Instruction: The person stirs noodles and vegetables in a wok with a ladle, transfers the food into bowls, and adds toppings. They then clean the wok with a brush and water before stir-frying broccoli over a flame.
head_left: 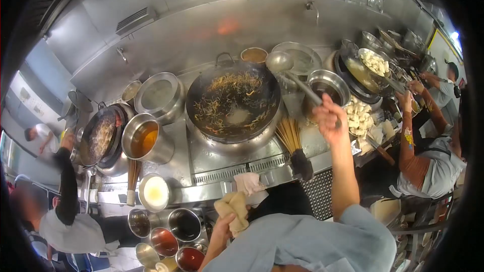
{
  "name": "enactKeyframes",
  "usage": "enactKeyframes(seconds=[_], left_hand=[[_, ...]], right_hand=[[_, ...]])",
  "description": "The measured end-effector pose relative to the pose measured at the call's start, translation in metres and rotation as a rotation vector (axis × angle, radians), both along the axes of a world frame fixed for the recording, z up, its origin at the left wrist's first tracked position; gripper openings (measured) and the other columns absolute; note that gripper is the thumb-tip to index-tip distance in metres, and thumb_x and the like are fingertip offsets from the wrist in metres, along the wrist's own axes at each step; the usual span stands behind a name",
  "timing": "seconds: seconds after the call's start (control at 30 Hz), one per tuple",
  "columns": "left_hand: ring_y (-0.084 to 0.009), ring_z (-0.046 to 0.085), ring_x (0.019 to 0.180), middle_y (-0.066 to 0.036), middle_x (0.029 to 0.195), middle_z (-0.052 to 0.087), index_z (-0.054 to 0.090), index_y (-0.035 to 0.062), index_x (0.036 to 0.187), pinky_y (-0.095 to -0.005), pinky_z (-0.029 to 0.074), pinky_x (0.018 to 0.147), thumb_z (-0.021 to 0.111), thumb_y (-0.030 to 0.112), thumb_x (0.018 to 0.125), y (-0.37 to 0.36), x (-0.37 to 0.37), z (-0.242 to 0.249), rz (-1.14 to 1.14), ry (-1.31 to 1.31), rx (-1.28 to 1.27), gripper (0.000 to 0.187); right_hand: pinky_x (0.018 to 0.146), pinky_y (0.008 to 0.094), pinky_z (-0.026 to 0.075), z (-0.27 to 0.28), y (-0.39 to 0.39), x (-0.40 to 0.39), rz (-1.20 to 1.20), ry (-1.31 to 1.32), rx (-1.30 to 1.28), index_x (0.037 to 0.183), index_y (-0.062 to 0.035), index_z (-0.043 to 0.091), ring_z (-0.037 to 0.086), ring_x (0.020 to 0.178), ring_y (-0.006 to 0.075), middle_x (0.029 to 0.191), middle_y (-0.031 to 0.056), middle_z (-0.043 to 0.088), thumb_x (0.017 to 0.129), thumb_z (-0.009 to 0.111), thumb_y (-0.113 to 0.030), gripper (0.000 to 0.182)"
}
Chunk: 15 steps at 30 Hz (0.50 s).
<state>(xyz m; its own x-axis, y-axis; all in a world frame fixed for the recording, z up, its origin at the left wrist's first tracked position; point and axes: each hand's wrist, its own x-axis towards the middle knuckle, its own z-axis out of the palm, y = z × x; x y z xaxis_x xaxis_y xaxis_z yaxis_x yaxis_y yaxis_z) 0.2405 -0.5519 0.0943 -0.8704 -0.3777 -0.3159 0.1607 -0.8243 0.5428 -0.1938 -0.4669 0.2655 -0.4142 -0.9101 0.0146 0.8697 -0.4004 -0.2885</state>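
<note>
My right hand (333, 121) is closed around the handle of a ladle (279, 62), whose bowl hangs up at the right rim of a big wok. Scattered over the inside of this black wok (206, 113) are thin brownish shreds of food, with a bare pale patch near the bottom. My left hand (223, 225), low by the stove's front edge, grips a folded beige cloth (233, 211). A second pale cloth (249, 183) lies on the edge just beyond it. Under the ladle's handle stands a metal pot (342, 81) with dark liquid.
A bamboo brush (289, 136) rests right of the wok. Left stand a pot of orange-brown liquid (142, 138) and a bowl of pale yellow liquid (154, 192). Sauce pots (164, 242) sit lower left. Pale chunks (359, 116) are heaped at right. Co-workers stand at woks on both sides.
</note>
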Motion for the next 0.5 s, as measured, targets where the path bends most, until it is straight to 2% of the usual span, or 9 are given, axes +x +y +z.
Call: enactKeyframes(seconds=[0.13, 0.2, 0.23, 0.33, 0.37, 0.43, 0.47, 0.5], left_hand=[[-0.0325, 0.063, 0.098, -0.023, 0.122, 0.058, 0.036, 0.0001, 0.141, -0.0407, 0.055, 0.081, 0.063, 0.038, 0.088, 0.005, 0.007, -0.027, 0.074, -0.025, 0.215, 0.071], [-0.0329, 0.063, 0.097, -0.022, 0.121, 0.059, 0.038, 0.0014, 0.14, -0.0418, 0.055, 0.08, 0.06, 0.043, 0.09, -0.001, -0.022, -0.007, 0.203, -0.023, 0.18, 0.069], [-0.0332, 0.062, 0.097, -0.021, 0.12, 0.059, 0.039, 0.002, 0.14, -0.0423, 0.054, 0.08, 0.059, 0.045, 0.09, -0.006, -0.038, 0.001, 0.271, -0.013, 0.159, 0.069], [-0.0329, 0.062, 0.098, -0.02, 0.122, 0.059, 0.041, 0.0038, 0.139, -0.042, 0.054, 0.078, 0.054, 0.053, 0.091, -0.042, -0.068, -0.012, 0.231, 0.1, 0.144, 0.07], [-0.0316, 0.062, 0.095, -0.017, 0.117, 0.061, 0.045, 0.0063, 0.134, -0.0413, 0.053, 0.076, 0.053, 0.06, 0.089, -0.053, -0.081, -0.007, 0.216, 0.104, 0.144, 0.071], [-0.03, 0.063, 0.097, -0.013, 0.115, 0.062, 0.048, 0.0088, 0.132, -0.0426, 0.055, 0.073, 0.047, 0.066, 0.089, -0.085, -0.106, -0.02, 0.237, 0.14, 0.186, 0.071], [-0.0293, 0.063, 0.098, -0.011, 0.115, 0.063, 0.05, 0.01, 0.131, -0.0433, 0.055, 0.071, 0.043, 0.069, 0.089, -0.095, -0.121, -0.003, 0.255, 0.158, 0.206, 0.072], [-0.0276, 0.063, 0.096, -0.009, 0.108, 0.063, 0.053, 0.011, 0.12, -0.0444, 0.055, 0.073, 0.052, 0.058, 0.092, -0.105, -0.14, 0.013, 0.333, -0.018, 0.188, 0.055]], right_hand=[[0.034, 0.0195, 0.036, -0.002, 0.037, 0.041, 0.041, 0.004, 0.18, 0.106, -0.0085, 0.064, 0.045, 0.048, 0.0065, 0.078, 0.005, 0.051, 0.092, 0.054, -0.005, 0.017], [0.034, 0.0188, 0.033, -0.006, 0.048, 0.051, 0.086, 0.066, 0.258, 0.103, -0.0079, 0.063, 0.042, 0.046, 0.0061, 0.074, 0.0037, 0.05, 0.09, 0.056, -0.004, 0.014], [0.034, 0.02, 0.033, -0.006, 0.05, 0.049, 0.09, 0.201, 0.365, 0.103, -0.0077, 0.063, 0.043, 0.045, 0.0071, 0.072, 0.0037, 0.051, 0.09, 0.056, -0.005, 0.016], [0.035, 0.0233, 0.034, -0.014, 0.045, 0.046, 0.072, 0.698, 0.647, 0.106, -0.008, 0.066, 0.047, 0.044, 0.0097, 0.068, 0.004, 0.055, 0.089, 0.057, -0.008, 0.02], [0.036, 0.0244, 0.035, -0.017, 0.04, 0.04, 0.063, 0.884, 0.733, 0.107, -0.0082, 0.067, 0.049, 0.044, 0.0105, 0.067, 0.0041, 0.057, 0.089, 0.057, -0.009, 0.021], [0.039, 0.0267, 0.04, -0.016, 0.021, 0.001, -0.044, 1.224, 0.903, 0.11, -0.0089, 0.068, 0.051, 0.045, 0.0106, 0.065, 0.004, 0.059, 0.088, 0.057, -0.013, 0.025], [0.041, 0.0278, 0.042, -0.01, 0.009, -0.019, -0.1, 1.393, 0.982, 0.111, -0.0093, 0.069, 0.052, 0.045, 0.0107, 0.064, 0.004, 0.06, 0.088, 0.057, -0.014, 0.026], [0.049, 0.0313, 0.05, 0.003, -0.005, -0.04, -0.097, 1.5, 1.149, 0.112, -0.0099, 0.07, 0.06, 0.049, 0.0169, 0.072, 0.0089, 0.068, 0.087, 0.054, -0.015, 0.03]])
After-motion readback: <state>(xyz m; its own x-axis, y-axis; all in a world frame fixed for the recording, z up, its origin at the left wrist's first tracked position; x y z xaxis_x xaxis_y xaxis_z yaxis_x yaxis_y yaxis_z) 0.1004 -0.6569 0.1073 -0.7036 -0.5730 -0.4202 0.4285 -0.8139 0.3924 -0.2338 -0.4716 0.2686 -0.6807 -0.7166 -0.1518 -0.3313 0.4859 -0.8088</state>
